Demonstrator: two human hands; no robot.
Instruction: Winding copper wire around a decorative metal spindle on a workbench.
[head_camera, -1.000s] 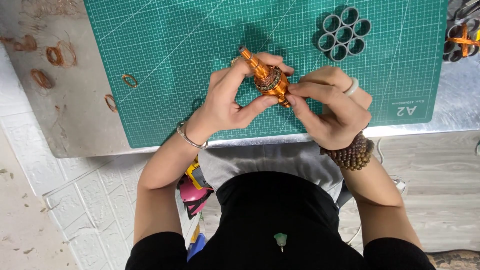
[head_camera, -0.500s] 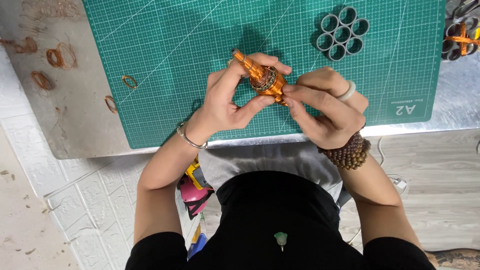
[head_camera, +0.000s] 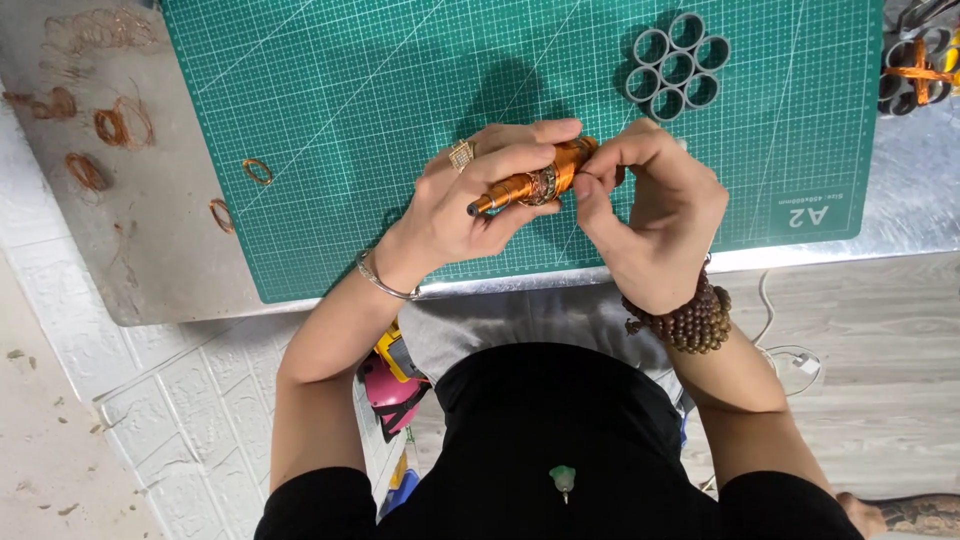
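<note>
Hands gripping a copper-wrapped tool above the green cutting mat (head_camera: 380, 120).
We held the copper-wrapped tool (head_camera: 530, 185) in our left hand (head_camera: 470, 205); our right hand (head_camera: 650, 215) pinched its far end.

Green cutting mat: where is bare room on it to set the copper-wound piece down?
The green cutting mat is bare between the left hand and its left edge, and in the upper middle, left of the grey ring cluster. The wire coils crowd the metal sheet beyond; both hands and the copper-wound piece crowd the centre.
</note>
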